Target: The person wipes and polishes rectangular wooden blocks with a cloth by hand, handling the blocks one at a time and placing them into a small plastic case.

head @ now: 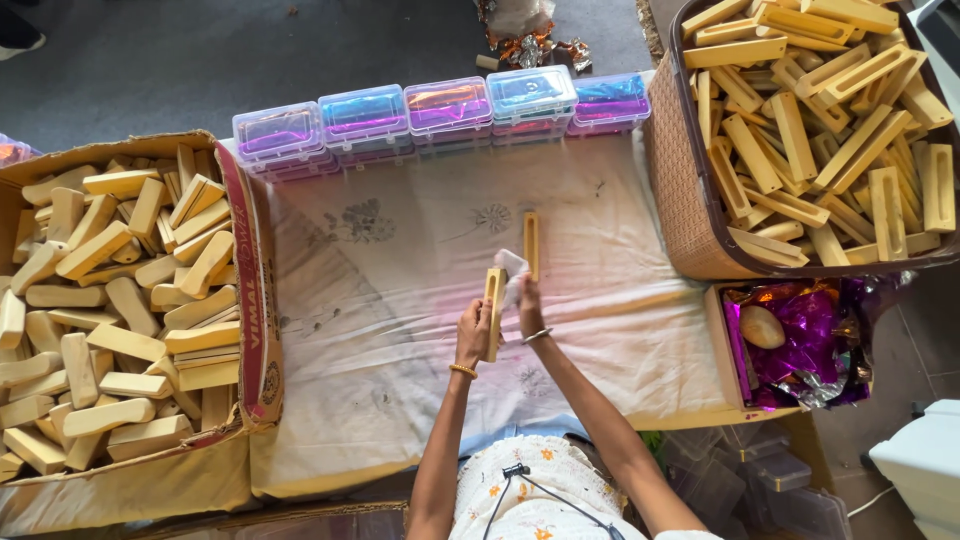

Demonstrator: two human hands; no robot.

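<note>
My left hand [473,333] grips a pale wooden block with a long slot [493,300], held upright over the white cloth [400,300]. My right hand [526,300] holds a small white rag [511,268] pressed against the block's upper end. A second slotted wooden piece [531,243] lies on the cloth just beyond the rag, close to my right hand.
A cardboard box [250,250] of rounded wooden blocks sits at left. A brown woven basket [680,180] of slotted wooden pieces stands at right. A row of clear plastic cases [445,105] with purple and blue contents lines the far edge. A box with shiny purple wrap [800,330] sits at lower right.
</note>
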